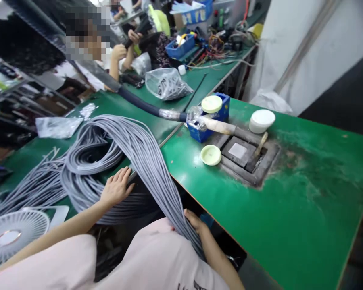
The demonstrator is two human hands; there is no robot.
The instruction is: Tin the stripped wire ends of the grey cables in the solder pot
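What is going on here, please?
A person's right hand grips a thick bundle of gray cables near their pink shirt, while the open left hand presses beside the cable coils. The bundle droops over the edge of a green workbench. A co-worker works farther along the bench.

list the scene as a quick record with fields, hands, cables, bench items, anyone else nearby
left hand: open, resting on the cable loops
right hand: holding the cables low down, near the person's body
cables: bundle of grey cables, long and looped, arching across the gap between two benches
bench: green workbench, stained around a square metal fixture
on bench: pale green dish, white tub, blue box, black hose
nearby: co-worker's hand, plastic bag of dark parts, white fan
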